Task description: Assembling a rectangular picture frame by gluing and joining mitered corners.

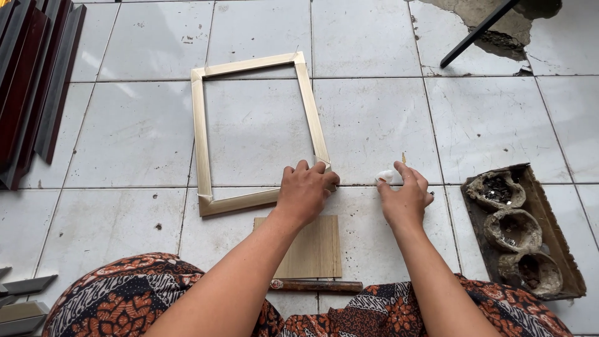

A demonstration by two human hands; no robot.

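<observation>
On the white tiled floor (486, 125) in front of me lies a pale wooden picture frame (201, 134), flat and rectangular. My left hand (306, 190) presses down on its near right corner, fingers together and curled over the wood. Just beside it, my right hand (405, 198) pinches a small white wad (385, 176) and a thin stick (404, 158), fingers clamped on them. A square plywood piece (315, 249) lies near my knees, with a hammer handle (321, 286) touching its near edge. A tray of grimy bowls (549, 224) sits to the right; dark mouldings (31, 81) lie at far left.
</observation>
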